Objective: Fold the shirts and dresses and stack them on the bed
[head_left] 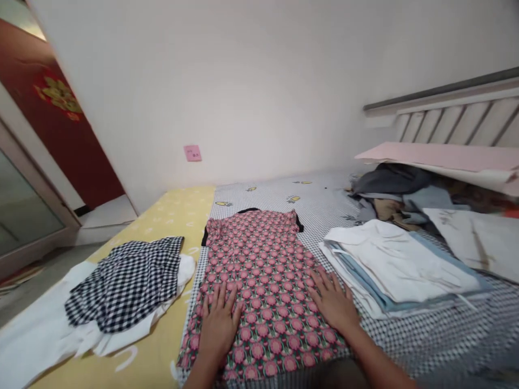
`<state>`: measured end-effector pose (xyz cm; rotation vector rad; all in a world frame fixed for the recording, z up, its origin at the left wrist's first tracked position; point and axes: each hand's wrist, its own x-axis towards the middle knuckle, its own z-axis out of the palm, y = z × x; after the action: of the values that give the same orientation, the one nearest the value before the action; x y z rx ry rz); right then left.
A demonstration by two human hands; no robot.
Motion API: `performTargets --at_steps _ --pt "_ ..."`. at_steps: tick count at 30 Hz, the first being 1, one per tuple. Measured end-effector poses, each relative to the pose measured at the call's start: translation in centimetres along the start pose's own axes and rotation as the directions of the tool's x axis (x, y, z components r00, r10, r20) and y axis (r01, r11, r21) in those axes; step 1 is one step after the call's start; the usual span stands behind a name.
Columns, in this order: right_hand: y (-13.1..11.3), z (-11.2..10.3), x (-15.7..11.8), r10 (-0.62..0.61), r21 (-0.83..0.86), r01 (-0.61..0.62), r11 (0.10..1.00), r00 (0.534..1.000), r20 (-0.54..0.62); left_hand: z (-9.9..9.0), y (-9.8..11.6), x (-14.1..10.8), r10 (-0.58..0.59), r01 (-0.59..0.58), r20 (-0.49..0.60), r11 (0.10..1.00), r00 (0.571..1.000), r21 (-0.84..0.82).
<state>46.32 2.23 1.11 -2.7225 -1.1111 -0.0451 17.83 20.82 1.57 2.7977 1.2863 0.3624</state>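
Observation:
A pink floral dress [267,265] with black trim at the neck and sleeves lies spread flat on the bed, its neck end toward the wall. Flat on its left side rests my left hand [221,319], fingers stretched and slightly apart. My right hand [334,302] presses on the dress's right edge with its fingers spread. Neither hand grips anything. The dress's bottom edge reaches close to my body.
On the left, a black-and-white checked garment [125,281] lies over white cloth [36,319] on the yellow sheet [174,216]. To the right are folded white and blue clothes [397,259], a dark clothes heap [389,181] and a pink board [441,154] near the bed's railing [458,121].

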Motion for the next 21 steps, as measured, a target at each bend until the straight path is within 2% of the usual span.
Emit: performTargets --at_steps 7,11,15,21 --pt "-0.3 0.0 -0.6 -0.005 -0.084 0.002 0.996 0.999 -0.045 -0.9 0.5 -0.6 -0.063 0.063 0.004 0.998 0.998 -0.003" --pt "0.1 0.5 -0.6 -0.040 -0.119 0.030 0.992 0.996 -0.079 -1.9 -0.8 -1.6 -0.125 0.126 -0.019 0.992 0.992 0.025" --pt "0.5 1.0 -0.6 -0.077 -0.117 0.062 0.991 0.989 -0.130 -2.8 -2.5 -2.8 -0.243 0.242 0.014 0.969 0.970 0.048" --pt "0.8 1.5 -0.3 -0.069 -0.107 0.056 0.993 0.990 -0.125 -2.6 -2.5 -3.3 -0.328 0.327 -0.001 0.942 0.945 0.074"
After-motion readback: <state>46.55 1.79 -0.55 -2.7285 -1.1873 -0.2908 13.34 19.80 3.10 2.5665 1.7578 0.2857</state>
